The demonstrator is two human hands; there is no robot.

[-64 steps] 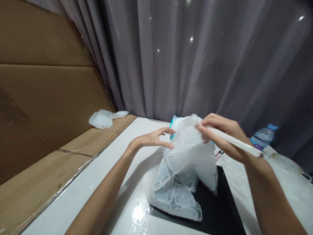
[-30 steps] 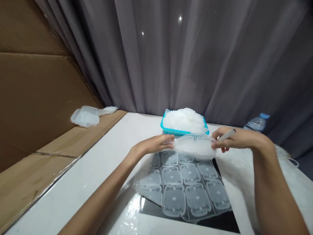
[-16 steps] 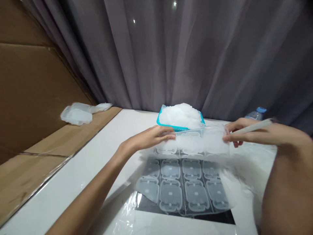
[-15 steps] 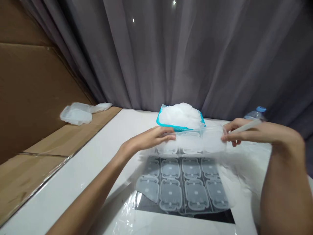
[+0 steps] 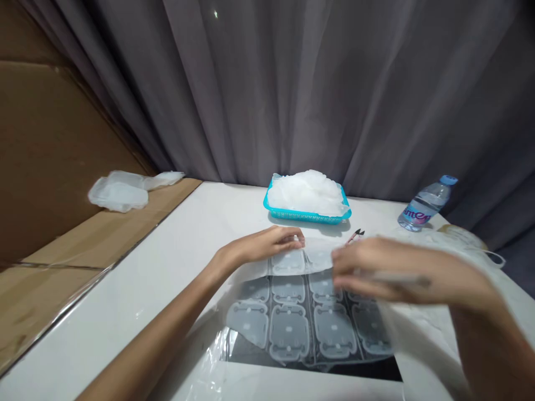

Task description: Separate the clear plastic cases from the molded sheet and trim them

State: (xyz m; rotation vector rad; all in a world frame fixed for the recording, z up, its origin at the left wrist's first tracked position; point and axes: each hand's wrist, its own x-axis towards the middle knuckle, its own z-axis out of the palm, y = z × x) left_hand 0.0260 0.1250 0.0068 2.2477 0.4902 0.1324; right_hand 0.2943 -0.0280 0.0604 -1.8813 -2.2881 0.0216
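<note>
My left hand [image 5: 288, 240] pinches the upper edge of a thin, translucent whitish sheet [image 5: 288, 263], which is lifted and curls up there. My right hand [image 5: 368, 267], smeared by motion, is closed at the sheet's right part. A slender pale tool [image 5: 397, 277] lies along this hand, its kind too blurred to tell. Under the hands, rows of rounded frosted plastic pieces [image 5: 289, 331] lie over a dark rectangular panel [image 5: 259, 348]. Whether these pieces are joined to the lifted sheet I cannot tell.
A blue basket [image 5: 307, 216] heaped with white film pieces stands at the back. Small snips [image 5: 355, 236] lie behind my right hand, partly hidden. A water bottle [image 5: 424, 206] leans at the right. On cardboard [image 5: 75, 239] at the left rest several translucent pieces [image 5: 121, 195].
My right hand has moved left and down toward the middle of the sheet, tool still in it. The sheet's raised part is lower, and the bottle and snips have come into view.
</note>
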